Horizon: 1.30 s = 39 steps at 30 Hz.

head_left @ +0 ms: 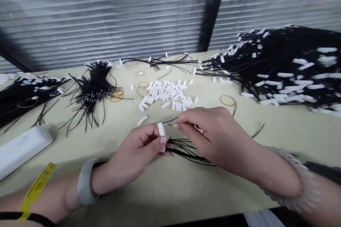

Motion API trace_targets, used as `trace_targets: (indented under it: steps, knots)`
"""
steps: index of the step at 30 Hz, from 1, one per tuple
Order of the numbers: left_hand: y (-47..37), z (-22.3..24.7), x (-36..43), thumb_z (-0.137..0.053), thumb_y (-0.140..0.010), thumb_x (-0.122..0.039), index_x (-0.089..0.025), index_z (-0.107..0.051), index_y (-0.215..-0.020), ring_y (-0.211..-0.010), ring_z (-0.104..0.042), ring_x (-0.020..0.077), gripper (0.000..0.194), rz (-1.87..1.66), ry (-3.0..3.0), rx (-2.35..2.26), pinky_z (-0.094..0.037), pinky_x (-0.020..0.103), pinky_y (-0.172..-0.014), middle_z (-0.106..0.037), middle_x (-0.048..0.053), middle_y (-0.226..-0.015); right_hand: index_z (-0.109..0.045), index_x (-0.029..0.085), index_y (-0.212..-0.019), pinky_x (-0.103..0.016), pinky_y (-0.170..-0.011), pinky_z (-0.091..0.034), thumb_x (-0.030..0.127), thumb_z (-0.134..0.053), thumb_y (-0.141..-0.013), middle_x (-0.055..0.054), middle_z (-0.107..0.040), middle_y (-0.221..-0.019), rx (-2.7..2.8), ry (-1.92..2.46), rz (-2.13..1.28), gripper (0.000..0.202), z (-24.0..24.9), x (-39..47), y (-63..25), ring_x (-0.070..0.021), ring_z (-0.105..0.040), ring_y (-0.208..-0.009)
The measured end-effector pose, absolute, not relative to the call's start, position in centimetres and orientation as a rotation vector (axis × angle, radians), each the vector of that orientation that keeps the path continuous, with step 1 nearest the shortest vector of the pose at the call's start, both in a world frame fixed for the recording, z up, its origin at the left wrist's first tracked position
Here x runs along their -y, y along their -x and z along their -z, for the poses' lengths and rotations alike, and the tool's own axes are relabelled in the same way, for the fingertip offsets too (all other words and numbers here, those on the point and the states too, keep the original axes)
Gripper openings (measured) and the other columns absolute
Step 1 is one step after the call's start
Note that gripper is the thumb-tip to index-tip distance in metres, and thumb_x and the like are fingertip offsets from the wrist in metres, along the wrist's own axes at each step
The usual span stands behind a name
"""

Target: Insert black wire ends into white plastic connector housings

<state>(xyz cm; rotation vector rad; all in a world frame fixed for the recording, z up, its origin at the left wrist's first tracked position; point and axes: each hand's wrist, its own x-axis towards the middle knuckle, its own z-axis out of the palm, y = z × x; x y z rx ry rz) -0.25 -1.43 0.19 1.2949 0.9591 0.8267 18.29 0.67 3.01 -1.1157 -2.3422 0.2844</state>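
Note:
Near the middle of the table, my left hand (141,149) pinches a long white connector (161,129) between thumb and fingers. Several black wires (186,150) run from the connector to the right, passing under my right hand (218,138). The thumb and index finger of my right hand are closed on a thin black wire (169,124), whose small metal tip points at the upper part of the connector. Behind my hands lies a pile of small white connectors (166,94), with one loose connector (142,120) just beyond my left hand.
A bound bundle of black wires (94,88) stands back left, beside rubber bands (116,95). A large heap of wires with white connectors (287,67) covers the back right. At the left edge lie a white case (25,149) and more wires (23,94). Window blinds (119,14) rise behind.

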Motion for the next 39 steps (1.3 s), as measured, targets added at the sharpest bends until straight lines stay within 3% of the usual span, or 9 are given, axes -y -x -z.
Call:
trace_targets:
  steps: [15,31,37,39]
  knots:
    - [0.2,-0.2,1.7,-0.052,-0.082,-0.029,-0.015,-0.051,-0.069,-0.066,-0.05,0.0106,0.019,-0.783,-1.385,-0.974,-0.051,0.024,-0.064,-0.05,-0.002,-0.068,-0.058,0.016,-0.073,-0.022,-0.053,-0.029,0.019,-0.045,-0.084,0.002,-0.056,-0.06,2.38,1.102,-0.235,0.018,-3.0,-0.7,-18.1,-0.0077,-0.047,-0.054]
    - [-0.1,-0.7,2.3,-0.048,-0.082,-0.028,-0.015,-0.05,-0.071,-0.065,-0.054,0.0135,0.017,-0.749,-1.513,-1.033,-0.051,0.026,-0.06,-0.055,0.003,-0.07,-0.061,0.014,-0.074,-0.023,-0.057,-0.037,0.02,-0.041,-0.085,-0.001,-0.058,-0.064,2.34,0.994,-0.179,0.023,-1.9,-0.2,-17.0,-0.0108,-0.052,-0.06]
    - [-0.1,-0.5,1.9,-0.053,-0.08,-0.03,-0.015,-0.051,-0.068,-0.064,-0.055,0.0114,0.019,-0.873,-1.385,-1.039,-0.051,0.023,-0.06,-0.055,0.0,-0.067,-0.06,0.014,-0.074,-0.024,-0.066,-0.038,0.021,-0.052,-0.082,-0.004,-0.059,-0.074,2.162,0.868,0.113,0.013,-3.7,-0.9,-18.4,-0.0119,-0.052,-0.072]
    - [0.0,-0.3,1.7,-0.056,-0.079,-0.03,-0.015,-0.052,-0.069,-0.064,-0.057,0.0107,0.019,-0.933,-1.273,-1.041,-0.051,0.022,-0.06,-0.055,-0.002,-0.066,-0.057,0.014,-0.069,-0.022,-0.061,-0.037,0.022,-0.055,-0.081,-0.003,-0.056,-0.068,2.131,0.851,0.118,0.014,-4.9,-1.0,-19.5,-0.0098,-0.049,-0.066]
